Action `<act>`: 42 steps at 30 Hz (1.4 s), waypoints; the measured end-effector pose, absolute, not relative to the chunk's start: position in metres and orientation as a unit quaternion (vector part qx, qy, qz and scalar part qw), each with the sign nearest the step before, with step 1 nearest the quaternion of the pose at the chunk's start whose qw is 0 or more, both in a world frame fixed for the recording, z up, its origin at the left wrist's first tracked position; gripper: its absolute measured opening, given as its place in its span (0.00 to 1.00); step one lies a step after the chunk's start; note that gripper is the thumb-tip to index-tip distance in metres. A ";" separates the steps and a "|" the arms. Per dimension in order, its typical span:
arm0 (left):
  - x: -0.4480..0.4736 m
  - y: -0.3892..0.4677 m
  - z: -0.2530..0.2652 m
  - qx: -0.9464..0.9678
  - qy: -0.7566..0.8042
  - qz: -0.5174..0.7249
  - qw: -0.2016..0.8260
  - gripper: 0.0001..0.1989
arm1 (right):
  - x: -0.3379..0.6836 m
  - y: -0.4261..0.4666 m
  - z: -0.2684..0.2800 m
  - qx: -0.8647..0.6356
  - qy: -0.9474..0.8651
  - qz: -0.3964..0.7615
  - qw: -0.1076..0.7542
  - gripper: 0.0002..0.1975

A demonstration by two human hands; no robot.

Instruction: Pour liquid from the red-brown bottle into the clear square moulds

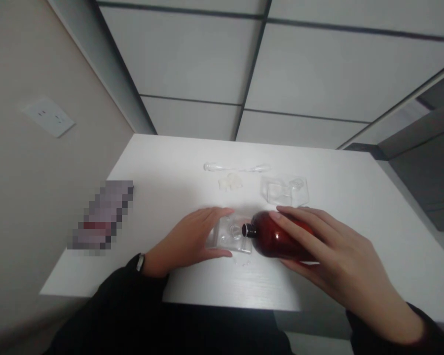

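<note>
My right hand (329, 251) is wrapped round a dark red-brown bottle (277, 239), which is tipped onto its side with its uncapped black neck pointing left. Just below and left of that neck sits a clear plastic container (229, 239) with a round opening. My left hand (196, 236) grips this container from the left, thumb on the near side and fingers on the far side. The bottle's mouth is close to the round opening; whether they touch I cannot tell. Any liquid passing between them is not visible.
Behind the hands lie a clear plastic dropper (237, 168) and small whitish pieces (230, 182). A second clear container (284, 191) rests farther right. A pixelated flat object (103, 214) is on the white table (155, 172) at left, near the wall with a socket (50, 117).
</note>
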State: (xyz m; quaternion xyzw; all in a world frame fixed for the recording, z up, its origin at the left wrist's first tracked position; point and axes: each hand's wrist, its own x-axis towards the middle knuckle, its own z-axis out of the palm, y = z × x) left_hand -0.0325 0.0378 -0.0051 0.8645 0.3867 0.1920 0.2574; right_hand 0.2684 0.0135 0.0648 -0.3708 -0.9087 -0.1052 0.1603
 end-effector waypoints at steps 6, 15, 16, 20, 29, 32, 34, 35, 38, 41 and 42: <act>-0.031 0.040 -0.003 0.864 0.385 0.177 0.273 0.41 | 0.268 0.013 0.068 -0.375 -0.909 -0.088 0.157 0.25; -0.030 0.039 -0.002 0.865 0.380 0.182 0.273 0.40 | 0.266 0.014 0.070 -0.374 -0.911 -0.089 0.150 0.26; -0.030 0.039 -0.001 0.865 0.381 0.181 0.273 0.40 | 0.266 0.014 0.070 -0.373 -0.911 -0.090 0.149 0.26; -0.030 0.039 0.001 0.866 0.382 0.177 0.271 0.41 | 0.266 0.014 0.072 -0.365 -0.914 -0.097 0.149 0.26; -0.028 0.039 0.000 0.865 0.378 0.181 0.276 0.39 | 0.264 0.015 0.073 -0.366 -0.913 -0.096 0.150 0.26; -0.028 0.039 0.000 0.865 0.379 0.184 0.274 0.40 | 0.264 0.015 0.074 -0.370 -0.913 -0.088 0.146 0.29; -0.027 0.039 0.000 0.864 0.382 0.183 0.272 0.41 | 0.265 0.014 0.073 -0.377 -0.912 -0.082 0.141 0.30; -0.027 0.039 0.000 0.864 0.383 0.182 0.272 0.41 | 0.265 0.014 0.073 -0.380 -0.911 -0.081 0.138 0.31; -0.027 0.039 0.000 0.863 0.386 0.178 0.273 0.41 | 0.267 0.014 0.072 -0.383 -0.910 -0.082 0.137 0.33; -0.028 0.038 0.001 0.862 0.388 0.176 0.275 0.41 | 0.268 0.014 0.072 -0.388 -0.909 -0.077 0.131 0.35; -0.028 0.038 0.001 0.862 0.389 0.175 0.274 0.41 | 0.269 0.013 0.072 -0.389 -0.909 -0.076 0.130 0.36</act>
